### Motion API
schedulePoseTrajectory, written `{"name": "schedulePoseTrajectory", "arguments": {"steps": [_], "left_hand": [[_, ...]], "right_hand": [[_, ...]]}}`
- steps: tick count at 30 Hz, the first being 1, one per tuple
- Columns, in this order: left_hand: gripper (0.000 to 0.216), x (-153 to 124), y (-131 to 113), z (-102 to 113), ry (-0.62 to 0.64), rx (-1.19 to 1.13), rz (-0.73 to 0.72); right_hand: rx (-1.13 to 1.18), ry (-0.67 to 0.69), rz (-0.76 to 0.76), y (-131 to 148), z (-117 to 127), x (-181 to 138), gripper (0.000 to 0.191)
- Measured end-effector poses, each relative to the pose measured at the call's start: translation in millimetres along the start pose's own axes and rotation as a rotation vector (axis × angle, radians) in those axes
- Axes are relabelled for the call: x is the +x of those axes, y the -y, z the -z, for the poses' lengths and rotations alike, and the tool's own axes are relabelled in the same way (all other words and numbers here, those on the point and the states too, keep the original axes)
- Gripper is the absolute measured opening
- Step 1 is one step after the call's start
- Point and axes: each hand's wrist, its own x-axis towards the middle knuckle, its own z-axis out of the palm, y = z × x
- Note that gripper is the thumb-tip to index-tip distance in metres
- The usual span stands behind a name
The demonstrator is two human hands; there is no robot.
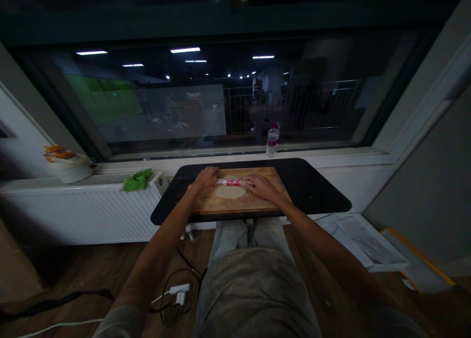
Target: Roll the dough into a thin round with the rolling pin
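Note:
A flat round of pale dough lies on a wooden board. Across its far edge rests a pale rolling pin with a red label around its middle. My left hand is closed over the pin's left end, and my right hand covers its right end. The fingers partly hide both ends of the pin. Under the board is a black table with rounded corners.
A bottle with a pink cap stands on the windowsill behind the table. To the left, a green cloth and a white pot sit on the radiator. Cables with a white plug and an open white box are on the floor.

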Motion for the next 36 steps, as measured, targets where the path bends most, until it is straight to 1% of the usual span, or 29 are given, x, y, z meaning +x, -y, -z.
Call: {"name": "schedulePoseTrajectory", "arguments": {"steps": [4,8,11,13,16,19,22,25,29,31,36], "left_hand": [[0.054,12.8,7.0,2.0,0.066,0.049,-0.074],[0.057,22.2,8.1,-2.3,0.085,0.108,-0.044],[0.06,24.6,7.5,-6.9,0.096,0.137,-0.024],[0.062,23.6,7.1,-8.6,0.114,0.167,0.012],[0.068,19.2,5.8,-8.2,0.162,0.193,0.058],[0.071,13.3,2.3,-5.6,0.18,0.177,0.076],[0.066,5.8,-2.9,-3.1,0.156,0.143,0.107],[0.062,-5.5,-7.6,-2.8,0.13,0.123,0.12],[0.056,-24.7,-12.4,-5.1,0.059,0.135,0.029],[0.052,-32.4,-15.2,-5.8,0.033,0.152,0.013],[0.046,-41.0,-22.8,-5.3,0.042,0.153,0.121]], "right_hand": [[-0.096,0.028,-0.049,8.2,1.6,13.8,0.037],[-0.187,0.044,-0.063,9.0,-1.3,25.2,0.042],[-0.235,0.11,-0.051,4.8,-6.4,27.9,0.046],[-0.258,0.136,-0.077,3.0,-10.3,27.6,0.05],[-0.291,0.117,-0.116,3.3,-15.6,27.8,0.052],[-0.335,0.109,-0.123,4.4,-18.7,31.0,0.045],[-0.366,0.131,-0.124,4.1,-19.8,34.7,0.039],[-0.343,0.139,-0.15,4.0,-19.7,35.4,0.036],[-0.293,0.122,-0.164,7.0,-18.3,32.7,0.037],[-0.283,0.114,-0.173,9.3,-16.9,31.3,0.04],[-0.318,0.165,-0.154,14.3,-12.7,28.6,0.045]]}}
